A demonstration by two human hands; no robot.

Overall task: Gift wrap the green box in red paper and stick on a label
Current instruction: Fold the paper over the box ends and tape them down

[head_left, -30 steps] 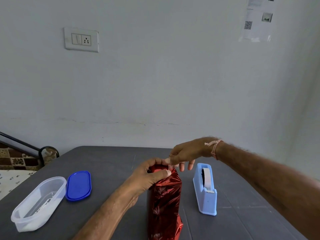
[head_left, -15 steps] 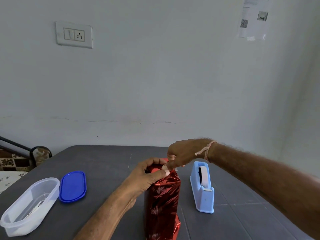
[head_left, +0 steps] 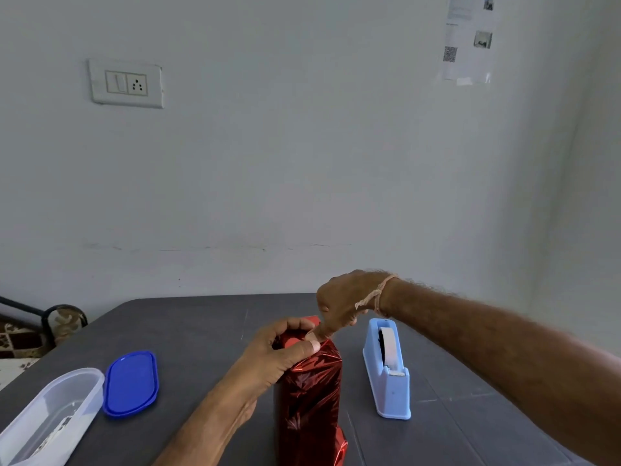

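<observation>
The box, fully covered in shiny red paper (head_left: 311,395), stands upright on the dark grey table (head_left: 201,334), with none of its green showing. My left hand (head_left: 285,351) grips its top, thumb across the front and fingers curled over the folded paper. Directly above the top hovers my right hand (head_left: 339,304), fingers curled, with one digit pressing down on the fold beside my left thumb. Whether a piece of tape sits under that digit is hidden. A light blue tape dispenser (head_left: 386,368) with a white roll stands just right of the box.
At the table's left lie a blue oval lid (head_left: 131,383) and a clear oval container (head_left: 50,415) with small items inside. The white wall behind carries a switch socket (head_left: 126,84) and a taped paper sheet (head_left: 468,38). A bed frame (head_left: 43,317) shows at far left.
My right hand has come down from beside the dispenser onto the top of the wrapped box and curled its fingers. My left hand kept its grip on the top.
</observation>
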